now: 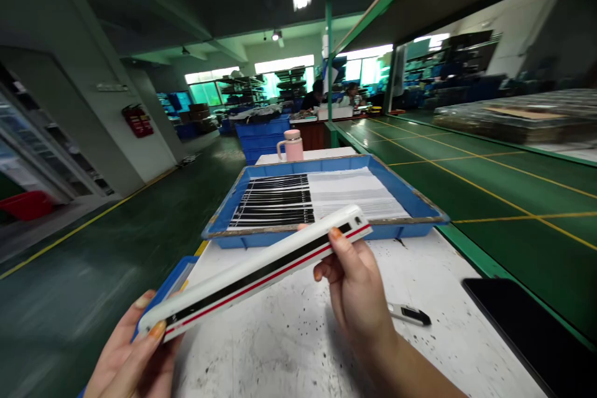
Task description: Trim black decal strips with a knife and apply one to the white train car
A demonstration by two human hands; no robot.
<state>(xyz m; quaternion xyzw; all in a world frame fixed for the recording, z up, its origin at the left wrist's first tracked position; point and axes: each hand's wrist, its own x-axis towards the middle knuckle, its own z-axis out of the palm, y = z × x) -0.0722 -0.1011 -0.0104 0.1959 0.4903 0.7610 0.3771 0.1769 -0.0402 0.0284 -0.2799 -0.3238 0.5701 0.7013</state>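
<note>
Both hands hold one long white bar (261,267) with a black and a red stripe along its edge, tilted up to the right above a speckled white table (298,336). My left hand (135,354) grips its lower left end, fingers closed round it. My right hand (354,280) pinches the upper right end. Behind the bar stands a blue tray (420,202) lined with rows of black strips (275,202) on the left and white strips (349,193) on the right.
A small white and black tool (408,314) lies on the table by my right wrist. A dark flat panel (527,336) sits at the right edge, a pink mug (291,145) beyond the tray. Green conveyor bench at right; stacked blue crates (261,137) and seated people far back.
</note>
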